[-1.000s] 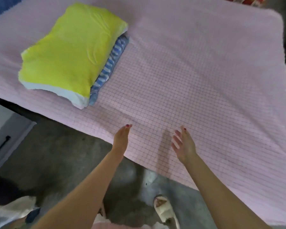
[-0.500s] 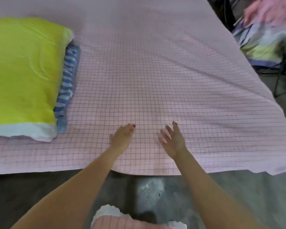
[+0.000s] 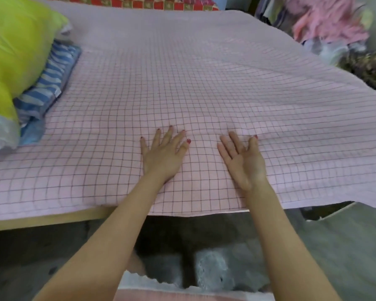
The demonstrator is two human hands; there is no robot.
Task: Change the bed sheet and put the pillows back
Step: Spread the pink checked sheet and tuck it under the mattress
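Item: pink checked bed sheet (image 3: 204, 88), no legible writing.
We lay our left hand (image 3: 163, 156) flat, fingers straight; our right hand (image 3: 243, 161) rests released, palm tilted, beside it.

Soft, even light; wide-angle bending at edges; clothes pile (image 3: 334, 29) top right blurred, perhaps by motion

Both forearms bare, no sleeves; red nail polish; pink garment w/ white trim.

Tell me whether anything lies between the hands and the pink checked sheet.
Nothing visible does. The left hand lies flat, palm down, on the pink checked sheet; the right hand is on it too, tilted onto its edge, fingers straight.
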